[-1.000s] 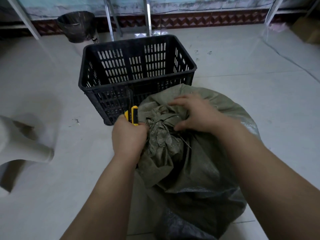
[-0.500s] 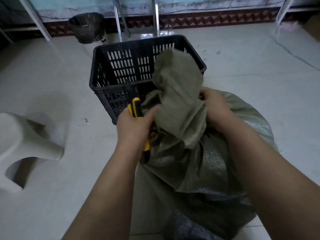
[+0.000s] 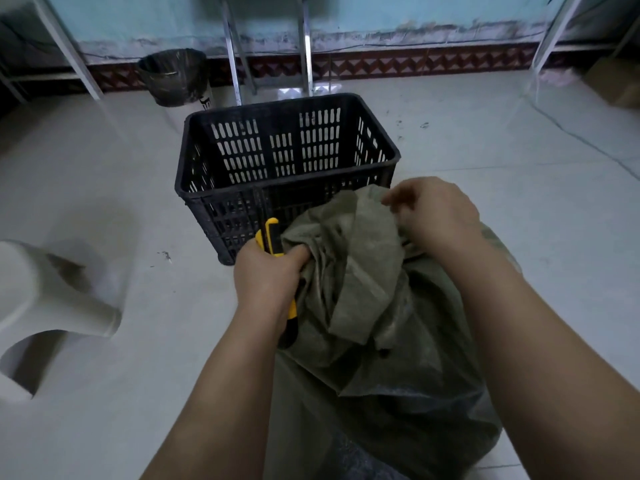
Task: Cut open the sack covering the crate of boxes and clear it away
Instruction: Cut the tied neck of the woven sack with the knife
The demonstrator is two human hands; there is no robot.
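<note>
A grey-green woven sack [image 3: 388,368] stands on the floor right in front of me, its loose top bunched and folded over. My left hand [image 3: 268,275] is closed around a yellow and black utility knife [image 3: 270,233] and also pinches the sack's left edge. My right hand [image 3: 433,213] grips the top fold of the sack on its far right side. Whatever the sack covers is hidden. Just beyond the sack stands an empty black slotted plastic crate [image 3: 287,157].
A white plastic stool [image 3: 45,306] lies on the pale tiled floor at the left. A bin lined with a dark bag [image 3: 173,77] stands by the back wall, near metal frame legs [image 3: 304,46]. A cardboard box [image 3: 613,81] sits far right.
The sack's tied top came loose and was lifted high by both hands, then lowered and spread. My right hand moved to the right along the sack's rim. The knife stayed in my left hand.
</note>
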